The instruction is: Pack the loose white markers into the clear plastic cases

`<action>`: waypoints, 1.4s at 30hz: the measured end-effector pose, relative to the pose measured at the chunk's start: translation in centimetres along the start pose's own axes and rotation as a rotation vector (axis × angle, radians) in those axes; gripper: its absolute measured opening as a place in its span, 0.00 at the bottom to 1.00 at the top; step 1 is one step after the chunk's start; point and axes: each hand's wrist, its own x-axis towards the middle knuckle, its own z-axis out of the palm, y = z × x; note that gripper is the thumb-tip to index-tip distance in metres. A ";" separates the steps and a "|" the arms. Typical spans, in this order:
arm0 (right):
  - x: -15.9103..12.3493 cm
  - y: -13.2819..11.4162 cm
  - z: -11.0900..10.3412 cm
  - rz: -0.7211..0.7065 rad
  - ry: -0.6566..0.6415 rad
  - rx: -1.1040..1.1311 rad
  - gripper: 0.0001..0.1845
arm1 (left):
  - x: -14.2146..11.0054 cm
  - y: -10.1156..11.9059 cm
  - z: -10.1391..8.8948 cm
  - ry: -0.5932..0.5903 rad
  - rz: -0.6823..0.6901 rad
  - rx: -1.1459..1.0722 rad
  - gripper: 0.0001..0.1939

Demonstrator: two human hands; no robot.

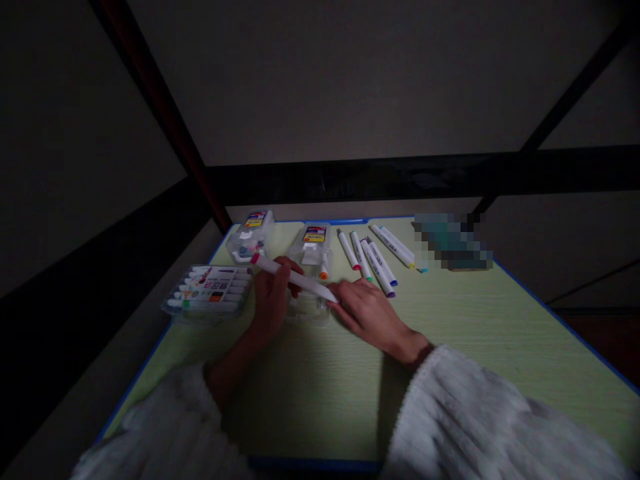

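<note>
A white marker with a red end lies slantwise between my two hands. The fingers of my left hand pinch it near its red end. At its other end, my right hand has its fingertips closed around the barrel. Just beneath the marker stands an open clear plastic case, its lid tipped back and bearing a coloured label. An orange-ended marker rests in that case. My hands hide part of the case.
Several white markers with coloured ends lie loose to the right. A filled marker case lies at the left, and another clear case stands behind it. A pixelated flat object lies at the far right of the table.
</note>
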 end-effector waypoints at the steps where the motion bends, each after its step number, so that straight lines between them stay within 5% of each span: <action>1: 0.0 0.0 0.0 -0.001 0.001 -0.001 0.14 | 0.0 0.0 0.0 -0.003 -0.003 0.003 0.17; 42: 0.0 -0.1 -0.1 -0.004 -0.010 0.000 0.14 | 0.1 0.0 0.2 0.018 -0.034 -0.015 0.17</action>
